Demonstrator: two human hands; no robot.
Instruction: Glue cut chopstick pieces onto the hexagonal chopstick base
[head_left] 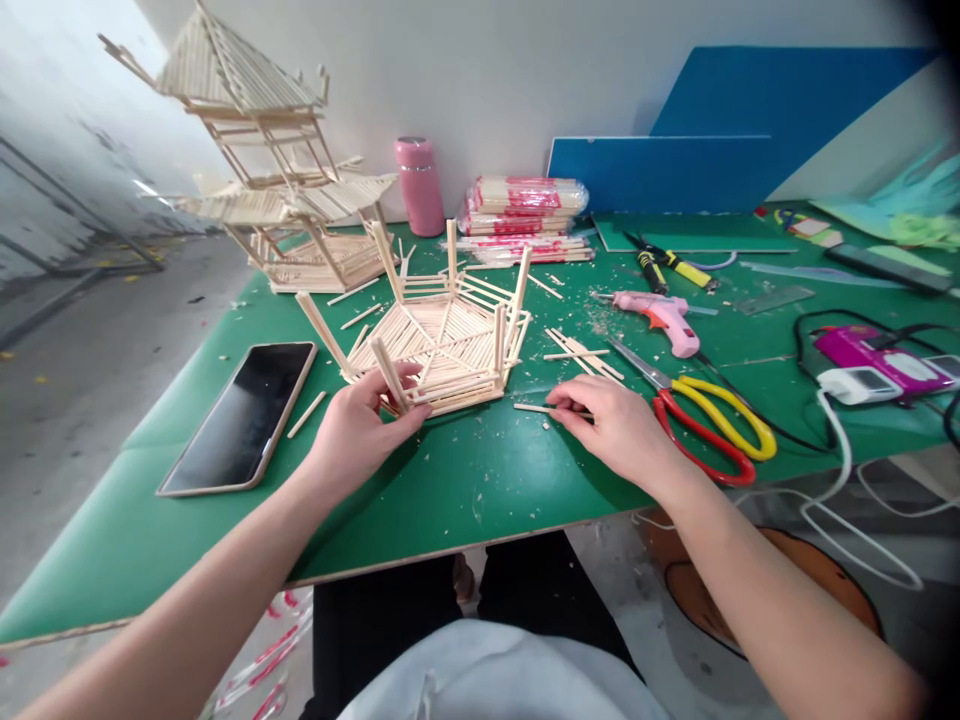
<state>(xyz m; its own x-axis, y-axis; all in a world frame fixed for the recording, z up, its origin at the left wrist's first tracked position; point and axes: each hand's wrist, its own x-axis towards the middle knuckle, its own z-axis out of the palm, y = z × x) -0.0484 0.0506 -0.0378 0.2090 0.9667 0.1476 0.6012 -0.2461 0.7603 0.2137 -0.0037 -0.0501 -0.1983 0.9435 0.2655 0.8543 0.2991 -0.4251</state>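
Observation:
A six-sided stick base (pixel 442 335) with upright posts at its corners rests on the green table. My left hand (pixel 364 420) grips its front left corner, fingers and thumb around the foot of a post. To the right of the base, my right hand (pixel 607 420) pinches a short wooden stick (pixel 531 407) just over the table. Loose sticks (pixel 583 355) lie crossed beyond that hand. Scissors (pixel 694 405) with red and yellow handles lie to its right, and a pink glue gun (pixel 660 315) sits farther back.
A phone (pixel 240 415) lies left of the base. Behind stand a stick pagoda model (pixel 247 160), a pink bottle (pixel 420 188) and wrapped stick bundles (pixel 525 215). Pliers (pixel 667 265) lie at the back. A purple power strip (pixel 874 362) with cables occupies the right side.

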